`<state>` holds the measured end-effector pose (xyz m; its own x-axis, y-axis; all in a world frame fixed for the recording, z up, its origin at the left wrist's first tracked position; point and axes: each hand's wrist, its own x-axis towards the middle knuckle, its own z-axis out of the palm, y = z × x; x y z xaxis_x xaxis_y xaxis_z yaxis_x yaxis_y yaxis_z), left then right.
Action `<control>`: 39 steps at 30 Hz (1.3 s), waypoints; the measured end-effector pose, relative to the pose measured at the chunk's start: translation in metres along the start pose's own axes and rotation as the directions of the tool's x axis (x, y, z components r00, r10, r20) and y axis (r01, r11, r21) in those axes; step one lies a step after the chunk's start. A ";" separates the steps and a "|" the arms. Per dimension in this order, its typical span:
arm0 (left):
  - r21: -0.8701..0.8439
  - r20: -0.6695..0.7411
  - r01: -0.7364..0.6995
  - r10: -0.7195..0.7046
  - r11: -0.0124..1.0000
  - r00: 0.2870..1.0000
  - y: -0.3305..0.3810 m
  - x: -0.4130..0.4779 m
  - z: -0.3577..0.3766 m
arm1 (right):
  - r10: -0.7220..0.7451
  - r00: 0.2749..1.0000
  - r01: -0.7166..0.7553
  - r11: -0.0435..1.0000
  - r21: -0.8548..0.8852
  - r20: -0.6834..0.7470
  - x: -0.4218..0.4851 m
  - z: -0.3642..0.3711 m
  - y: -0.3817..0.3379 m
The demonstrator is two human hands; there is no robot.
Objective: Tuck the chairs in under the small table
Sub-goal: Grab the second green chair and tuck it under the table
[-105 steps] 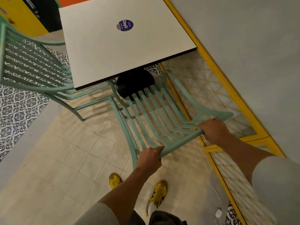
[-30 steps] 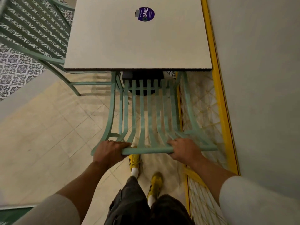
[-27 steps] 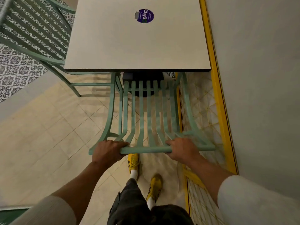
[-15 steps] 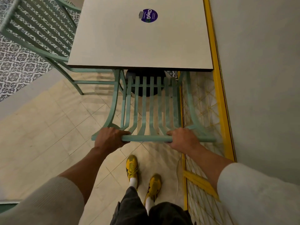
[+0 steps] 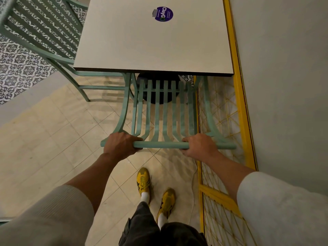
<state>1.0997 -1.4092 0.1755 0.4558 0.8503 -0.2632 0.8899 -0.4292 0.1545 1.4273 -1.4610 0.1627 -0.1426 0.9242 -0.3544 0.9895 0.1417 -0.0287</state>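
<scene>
Slid further in since a moment ago: mint-green slatted metal chair, seat now mostly under the square white counter, backrest squared to its edge. Left hand and right hand each in a closed grip on the top rail. Best pushed straight and evenly, clear of the yellow-framed mesh panel; second green chair not yet tucked.

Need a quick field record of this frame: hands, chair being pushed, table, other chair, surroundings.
left hand: closed on top rail of the near chair, left end
right hand: closed on the same rail, right end
near chair: mint green, slatted, front part under the table edge, back sticking out
table: small, square, pale top, round purple sticker on it
second chair: same green, at the table's left side
wall: right of the table, yellow trim along the floor
</scene>
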 end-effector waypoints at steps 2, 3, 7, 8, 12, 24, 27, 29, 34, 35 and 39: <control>0.004 0.028 0.004 -0.004 1.000 1.000 0.000 -0.001 -0.003 | 0.012 1.000 -0.013 0.999 0.034 0.016 -0.001 -0.004 -0.002; 0.007 0.040 0.010 -0.010 1.000 0.999 0.001 0.000 -0.005 | 0.021 0.999 -0.023 0.998 0.059 0.029 -0.002 -0.006 -0.002; -0.034 0.069 0.098 -0.095 0.995 0.993 0.013 -0.009 -0.015 | 0.062 0.992 -0.076 0.988 0.135 0.108 -0.009 -0.019 -0.006; -0.049 0.079 0.114 -0.110 0.992 0.991 0.016 -0.013 -0.019 | 0.068 0.990 -0.087 0.983 0.160 0.124 -0.014 -0.023 -0.008; -0.128 0.111 0.102 -0.088 0.987 0.990 0.021 -0.036 -0.044 | 0.037 0.979 -0.078 0.976 0.201 0.201 -0.031 -0.049 -0.020; -0.083 0.061 -0.028 0.033 0.996 0.998 -0.025 -0.127 -0.065 | 0.074 0.989 -0.086 0.992 0.090 0.127 -0.059 -0.092 -0.124; -0.066 0.002 0.010 -0.009 0.998 1.000 -0.071 -0.127 -0.075 | -0.002 0.992 -0.013 0.993 0.121 0.127 -0.031 -0.111 -0.160; -0.045 0.017 0.058 -0.057 0.997 0.998 -0.112 -0.125 -0.076 | -0.027 0.988 0.006 0.991 0.131 0.154 -0.006 -0.125 -0.193; -0.053 0.156 0.164 -0.154 0.985 0.976 -0.242 -0.134 -0.082 | -0.005 0.959 -0.017 0.997 0.075 0.282 0.058 -0.152 -0.286; -0.041 0.167 0.176 -0.167 0.983 0.972 -0.270 -0.138 -0.085 | -0.002 0.956 -0.018 0.998 0.064 0.295 0.071 -0.157 -0.305; -0.029 0.227 0.234 -0.222 0.972 0.948 -0.361 -0.159 -0.105 | -0.005 0.954 0.004 1.000 0.002 0.298 0.120 -0.183 -0.373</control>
<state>0.7042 -1.3573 0.2615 0.2393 0.8322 -0.5001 0.9709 -0.2093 0.1163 1.0363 -1.3381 0.3017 -0.1338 0.7756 -0.6169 0.9889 0.1448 -0.0325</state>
